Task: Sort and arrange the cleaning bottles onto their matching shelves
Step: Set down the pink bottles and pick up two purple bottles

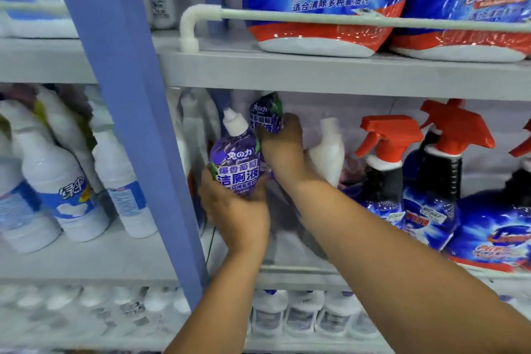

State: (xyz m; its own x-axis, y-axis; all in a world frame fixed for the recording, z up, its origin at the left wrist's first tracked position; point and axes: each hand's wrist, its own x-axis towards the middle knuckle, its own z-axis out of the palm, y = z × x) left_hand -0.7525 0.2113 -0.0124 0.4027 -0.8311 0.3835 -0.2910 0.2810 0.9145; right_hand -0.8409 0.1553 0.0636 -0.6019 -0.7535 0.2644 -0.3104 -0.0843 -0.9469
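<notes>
A: Obs., left to right. Blue upright post [135, 123] divides the bays. Left bay: white bottles with blue labels [61, 192], leaning, untouched.

B: And just right of the post?

A: Left hand [234, 210] curls round the lower body of a purple-labelled bottle [235, 161], fingers wrapping the label's bottom edge. White cap up, long axis near upright, tipped slightly left. It sits at the left end of the middle shelf [287, 273]; base hidden, so I cannot tell if it rests on the shelf or is lifted.

B: Right hand?

A: Right hand [283, 146] reaches deeper and grips a second purple bottle [265, 115], directly behind and just right of the first. Its top is close under the upper shelf [316, 72]. Fingers mostly hidden; the hold reads as a wrap, not a spread palm.

B: Key relation?

A: Both bottles upright, one before the other, front-to-back. Left hand nearer the front slot; right nearer the rear. A plain white bottle [330, 149] stands just beside the right wrist, red-trigger sprayers [388, 158] further right. Judgement: rear bottle seats first.
</notes>
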